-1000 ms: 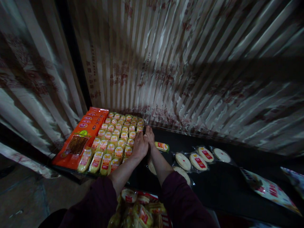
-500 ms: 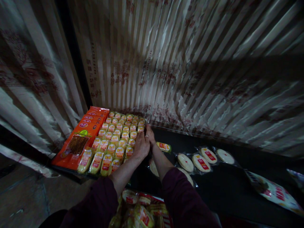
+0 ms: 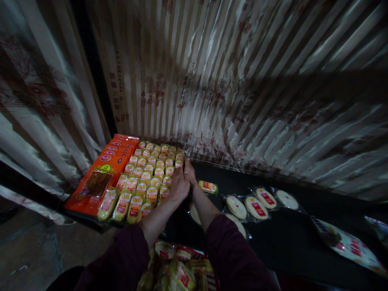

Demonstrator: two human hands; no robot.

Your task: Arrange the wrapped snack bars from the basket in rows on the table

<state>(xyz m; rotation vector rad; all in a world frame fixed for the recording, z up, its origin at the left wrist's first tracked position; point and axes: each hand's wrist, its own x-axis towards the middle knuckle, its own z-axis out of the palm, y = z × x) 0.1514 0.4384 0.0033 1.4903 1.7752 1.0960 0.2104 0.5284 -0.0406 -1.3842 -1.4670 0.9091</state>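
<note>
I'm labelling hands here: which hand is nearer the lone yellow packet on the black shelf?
Right. The right hand is just left of the yellow packet; the left hand is farther left.

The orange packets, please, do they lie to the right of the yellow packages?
No, the orange packets lie left of the yellow packages.

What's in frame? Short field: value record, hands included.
left hand: at right edge of the small wrapped packs
right hand: beside left hand
grip: not clear, fingers partly hidden
left of packs: overlapping orange packets
right of hands: lone small pack, flat round packs
surface: black shelf
bottom of frame: more wrapped packs
backdrop: striped sheet
</note>
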